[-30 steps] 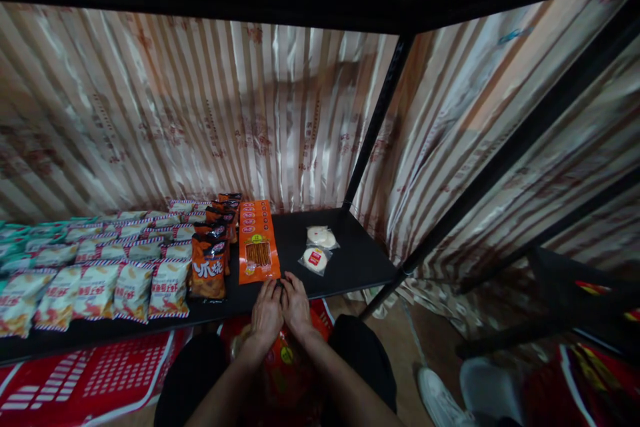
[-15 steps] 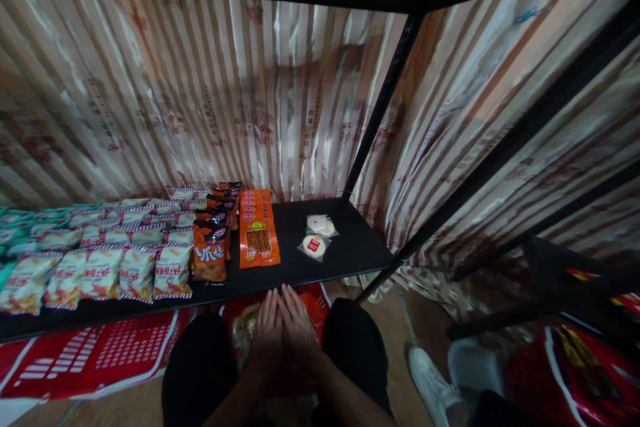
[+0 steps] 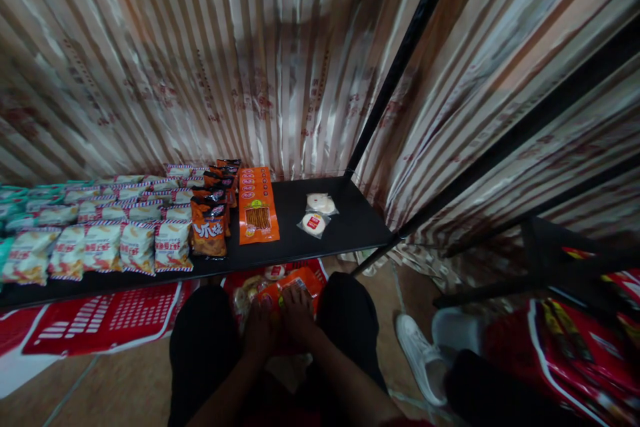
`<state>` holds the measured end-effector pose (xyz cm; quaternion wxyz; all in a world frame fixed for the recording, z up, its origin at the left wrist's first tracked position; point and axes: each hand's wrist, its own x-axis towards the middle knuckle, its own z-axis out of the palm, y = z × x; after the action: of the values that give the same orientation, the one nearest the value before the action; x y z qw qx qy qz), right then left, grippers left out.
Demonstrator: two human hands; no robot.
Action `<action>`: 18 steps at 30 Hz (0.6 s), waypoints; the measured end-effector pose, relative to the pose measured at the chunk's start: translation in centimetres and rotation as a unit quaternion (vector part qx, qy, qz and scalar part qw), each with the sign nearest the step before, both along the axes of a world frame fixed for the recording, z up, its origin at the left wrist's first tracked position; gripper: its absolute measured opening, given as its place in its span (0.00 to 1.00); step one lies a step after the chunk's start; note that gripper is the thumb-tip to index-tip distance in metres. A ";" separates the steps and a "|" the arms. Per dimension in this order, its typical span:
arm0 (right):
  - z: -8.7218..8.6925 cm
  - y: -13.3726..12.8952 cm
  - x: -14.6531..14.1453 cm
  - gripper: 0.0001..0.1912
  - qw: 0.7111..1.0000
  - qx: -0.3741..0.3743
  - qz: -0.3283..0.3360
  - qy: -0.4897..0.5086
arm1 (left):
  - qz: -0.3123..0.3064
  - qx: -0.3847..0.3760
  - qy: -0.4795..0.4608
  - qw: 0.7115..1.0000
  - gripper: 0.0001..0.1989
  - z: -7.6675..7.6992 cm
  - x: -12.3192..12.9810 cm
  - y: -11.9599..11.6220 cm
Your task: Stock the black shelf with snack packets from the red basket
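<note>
Low between my knees, both hands are at an orange snack packet in a red basket. My right hand lies over the packet with its fingers stretched out on it. At the packet's left end is my left hand; its fingers are dark and blurred, so their grip is unclear. Clear-wrapped pale snacks lie in the basket left of the orange packet. On the black shelf above, a similar orange packet lies beside two round white wrapped items.
Rows of white snack bags and brown-orange bags fill the shelf's left part. A red basket stands beneath. To the right are black shelf posts, a person's white shoe and red packages. A striped curtain hangs behind.
My hands, flat and side by side before, have moved apart and down onto the orange packet in the basket. The view has tilted downward.
</note>
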<state>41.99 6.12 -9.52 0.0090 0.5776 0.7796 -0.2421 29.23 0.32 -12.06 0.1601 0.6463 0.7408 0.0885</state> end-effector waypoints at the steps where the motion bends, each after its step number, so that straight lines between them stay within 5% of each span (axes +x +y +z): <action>1: -0.1 0.0 0.0 0.25 1.000 -0.004 -0.005 0.002 | 0.007 0.004 -0.002 1.000 0.27 -0.2 0.0 0.0; 14: 1.7 -0.2 0.5 0.27 1.000 -0.021 -0.003 0.020 | 0.076 0.078 -0.017 0.994 0.19 0.6 0.7 0.0; 18: 1.4 -0.6 0.4 0.26 0.999 -0.033 -0.015 0.022 | 0.096 0.058 -0.085 0.990 0.21 1.3 0.8 0.4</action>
<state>42.39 5.53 -8.07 0.0068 0.5834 0.7622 -0.2805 30.06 0.76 -10.76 0.1758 0.5705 0.7766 0.2011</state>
